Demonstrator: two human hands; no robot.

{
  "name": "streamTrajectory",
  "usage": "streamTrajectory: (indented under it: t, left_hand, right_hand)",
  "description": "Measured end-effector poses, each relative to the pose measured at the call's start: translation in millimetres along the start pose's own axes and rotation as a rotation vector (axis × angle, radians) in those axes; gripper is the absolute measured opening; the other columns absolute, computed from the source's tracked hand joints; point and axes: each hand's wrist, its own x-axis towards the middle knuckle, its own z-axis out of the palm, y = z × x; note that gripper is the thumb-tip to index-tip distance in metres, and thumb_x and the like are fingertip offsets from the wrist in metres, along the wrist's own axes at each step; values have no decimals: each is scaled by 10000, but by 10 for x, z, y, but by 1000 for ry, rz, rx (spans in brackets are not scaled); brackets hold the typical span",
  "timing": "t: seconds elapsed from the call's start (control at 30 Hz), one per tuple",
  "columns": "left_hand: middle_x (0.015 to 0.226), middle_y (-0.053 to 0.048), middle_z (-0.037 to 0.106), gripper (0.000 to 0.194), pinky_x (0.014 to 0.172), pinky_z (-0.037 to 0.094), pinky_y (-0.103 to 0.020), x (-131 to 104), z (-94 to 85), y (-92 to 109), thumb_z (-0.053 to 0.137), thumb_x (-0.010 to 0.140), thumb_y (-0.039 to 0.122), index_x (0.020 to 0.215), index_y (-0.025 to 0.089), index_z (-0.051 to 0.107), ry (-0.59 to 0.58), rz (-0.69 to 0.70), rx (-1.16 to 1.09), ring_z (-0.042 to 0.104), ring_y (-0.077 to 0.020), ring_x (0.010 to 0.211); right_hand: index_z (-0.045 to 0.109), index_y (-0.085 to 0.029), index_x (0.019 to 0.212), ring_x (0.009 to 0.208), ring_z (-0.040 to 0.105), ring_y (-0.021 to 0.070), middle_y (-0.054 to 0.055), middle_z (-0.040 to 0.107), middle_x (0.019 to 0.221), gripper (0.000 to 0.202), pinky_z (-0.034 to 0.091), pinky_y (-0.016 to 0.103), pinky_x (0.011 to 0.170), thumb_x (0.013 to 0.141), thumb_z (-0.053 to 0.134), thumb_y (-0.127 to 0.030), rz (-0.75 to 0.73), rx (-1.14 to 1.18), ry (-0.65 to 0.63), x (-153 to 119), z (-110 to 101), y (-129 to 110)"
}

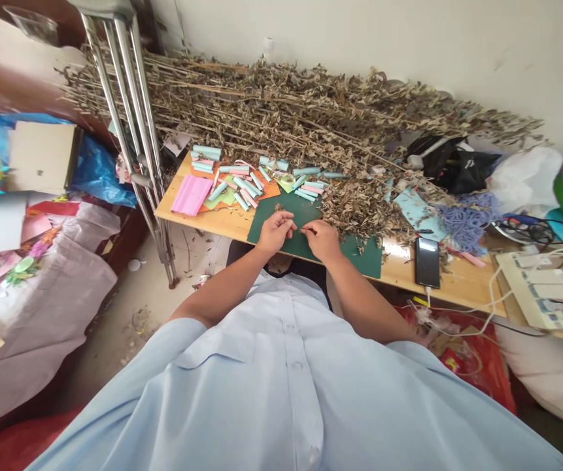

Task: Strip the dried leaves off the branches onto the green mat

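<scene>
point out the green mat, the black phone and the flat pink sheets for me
Green mat (pixel 305 208): head view, on its bare surface near the far edge.
Black phone (pixel 427 265): head view, middle of its screen.
Flat pink sheets (pixel 191 195): head view, middle of the top face.

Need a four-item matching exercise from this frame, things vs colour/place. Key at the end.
Things
1. Mat
2. Phone
3. Crutch
4. Cord bundle

Colour or place
A. Silvery, upright at the left end of the table
B. Bluish purple, in a loose tangle on the right
C. Dark green, under the left hand and right hand
D. Black, with a white cable at its near end

Right pairs
1-C, 2-D, 3-A, 4-B
</scene>
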Motion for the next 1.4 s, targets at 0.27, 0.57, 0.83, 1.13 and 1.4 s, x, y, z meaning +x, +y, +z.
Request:
streamTrajectory:
  t: [0.27, 0.57, 0.83, 1.13, 1.4]
  left_hand:
    - [724, -1, 674, 187, 544, 443, -213, -13, -2, 19, 632, 839, 230, 1009, 156, 605, -22, 17, -31, 542, -70, 516]
    - [726, -5, 674, 225, 532, 436, -216, -20, -10, 34, 667, 824, 276, 1005, 150, 620, -30, 42, 18, 548, -73, 513]
    - [733, -12, 683, 256, 539, 451, -233, 30, -42, -47, 684, 826, 321, 1018, 157, 639, -36, 67, 35, 562, -86, 517]
    - [770, -27, 694, 282, 520, 423, -226, 48, -84, -63, 709, 818, 343, 1028, 164, 649, -48, 61, 18, 567, -90, 529]
    - [754, -28, 690, 299, 522, 424, -225, 41, -74, 7, 721, 805, 353, 1017, 155, 644, -46, 42, 33, 570, -93, 532]
  right_hand:
    - [753, -211, 860, 905, 653, 216, 67, 713, 917, 202, 515, 329, 845, 876, 572, -121, -94, -120, -93, 22, 64, 17]
    - [751, -206, 865, 845, 631, 221, 90, 674, 885, 239, 488, 316, 753, 911, 531, -124, -65, -312, -120, 22, 79, -107]
    - [737, -201, 893, 865, 629, 194, 51, 680, 891, 163, 457, 284, 795, 886, 590, -131, 69, -230, -149, 109, 88, -97]
    - [720, -198, 945, 929, 630, 209, 69, 692, 962, 184, 458, 296, 829, 933, 541, -160, 67, -265, -112, 80, 207, -152]
    - [750, -210, 984, 932, 623, 195, 67, 676, 957, 249, 477, 283, 839, 978, 501, -191, 3, -285, -135, 92, 220, -166]
